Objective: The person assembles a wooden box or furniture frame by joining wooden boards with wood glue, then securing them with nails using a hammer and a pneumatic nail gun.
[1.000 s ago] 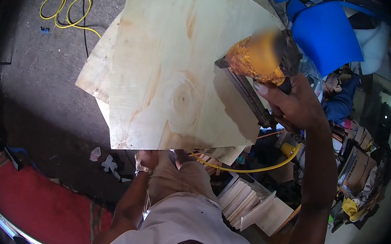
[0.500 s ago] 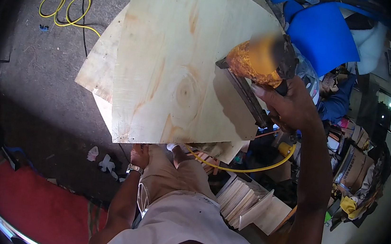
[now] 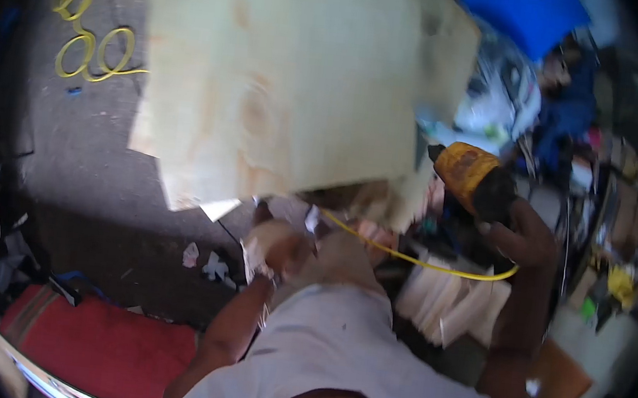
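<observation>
Nailer point(image 3: 466, 172), one, sits in the right grip point(image 3: 521, 236), whose fingers are curled about its dark end; its nose points toward the boards point(image 3: 277, 78), and it hangs just right of the top board's edge in view; whether it touches any board, I cannot tell. The boards lie overlapped, one large one on top, with edges of at least two more showing beneath it; the left grip point(image 3: 287, 256) is blurred over one leg of the shorts point(image 3: 347, 260), below the boards' near edge, and I cannot tell whether its fingers are spread or pressed together. Yellow hose point(image 3: 474, 276) shows in two lengths: one looped on the floor point(image 3: 98, 152) at left, one curving from under the boards to near the right wrist; two pale scraps point(image 3: 214, 267) lie on the floor; one stack of wood point(image 3: 445, 298), its pieces too blurred to count, stands below the nailer in view; one red cushion point(image 3: 109, 348) lies lower left, one blue sheet point(image 3: 521, 14) upper right.
</observation>
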